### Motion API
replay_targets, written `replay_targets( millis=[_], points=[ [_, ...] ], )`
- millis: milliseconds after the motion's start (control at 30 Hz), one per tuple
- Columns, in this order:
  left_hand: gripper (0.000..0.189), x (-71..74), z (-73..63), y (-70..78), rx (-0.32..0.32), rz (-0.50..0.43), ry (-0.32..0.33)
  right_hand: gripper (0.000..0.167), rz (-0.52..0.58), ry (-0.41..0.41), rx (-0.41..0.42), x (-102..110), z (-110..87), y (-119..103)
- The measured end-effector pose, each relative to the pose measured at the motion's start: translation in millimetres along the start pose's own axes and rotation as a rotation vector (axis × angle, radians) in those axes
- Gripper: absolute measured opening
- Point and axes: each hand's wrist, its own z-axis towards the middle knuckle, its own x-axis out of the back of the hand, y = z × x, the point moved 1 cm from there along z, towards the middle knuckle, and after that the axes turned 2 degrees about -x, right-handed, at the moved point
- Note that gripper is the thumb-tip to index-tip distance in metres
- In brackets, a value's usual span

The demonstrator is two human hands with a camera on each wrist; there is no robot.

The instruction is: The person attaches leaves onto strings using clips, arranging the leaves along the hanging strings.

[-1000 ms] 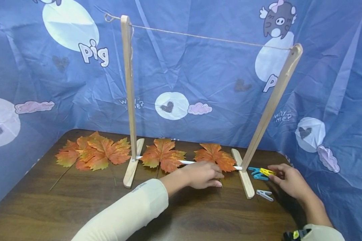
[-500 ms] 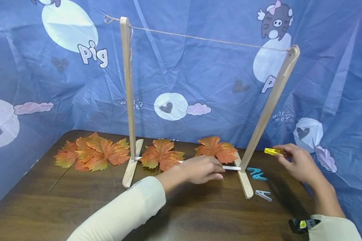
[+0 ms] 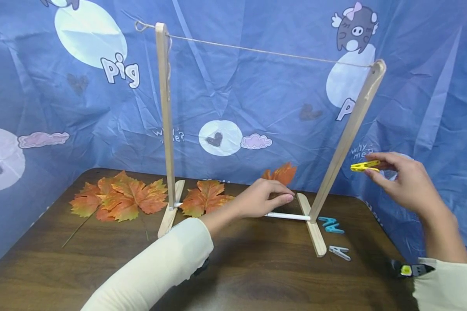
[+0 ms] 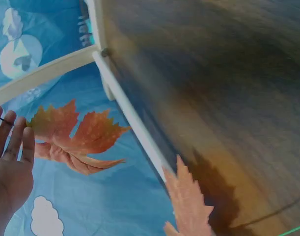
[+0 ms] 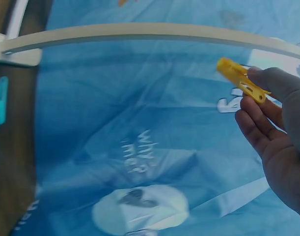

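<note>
My left hand (image 3: 262,198) pinches the thin stem of an orange maple leaf (image 3: 282,174) and holds it up behind the white crossbar (image 3: 288,216) of a wooden frame. In the left wrist view, the lifted leaf (image 4: 73,130) points away from the fingers, its dark stem running across them. My right hand (image 3: 410,181) pinches a yellow clothespin (image 3: 365,166) between thumb and fingers, in the air right of the frame's right post (image 3: 344,147). The right wrist view shows that clothespin (image 5: 240,78) from its other side. A length of twine (image 3: 268,52) spans the two post tops.
Another leaf (image 3: 206,196) lies by the crossbar behind my left forearm. Several overlapping leaves (image 3: 128,196) lie left of the left post (image 3: 165,116). Blue clothespins (image 3: 332,225) and a grey clothespin (image 3: 340,252) rest beside the frame's right foot (image 3: 315,235). Blue printed cloth (image 3: 225,95) hangs behind the table.
My left hand has raised the leaf off the table, up past the crossbar. My right hand has lifted the yellow clothespin from beside the blue ones, up and to the right.
</note>
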Motion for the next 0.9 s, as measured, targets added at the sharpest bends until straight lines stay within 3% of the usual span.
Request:
replay_targets(
  millis=[200, 367, 700, 900],
  points=[
    [0.028, 11.3, 6.7, 1.5, 0.129, -0.135, 0.108, 0.037, 0.044, 0.015, -0.079, 17.7, 15.0, -16.0],
    [0.032, 19.2, 10.6, 2.3, 0.236, -0.24, 0.191, 0.041, 0.085, 0.038, -0.072, 29.3, 24.7, -28.0],
    [0.026, 32.2, 25.0, 4.2, 0.289, -0.479, 0.319, 0.038, 0.158, 0.065, 0.022, 47.5, 46.0, -62.6],
    [0.027, 42.1, 33.8, 4.4, 0.327, -0.527, 0.383, 0.036, 0.195, 0.074, 0.094, 57.7, 61.5, -85.3]
  ],
)
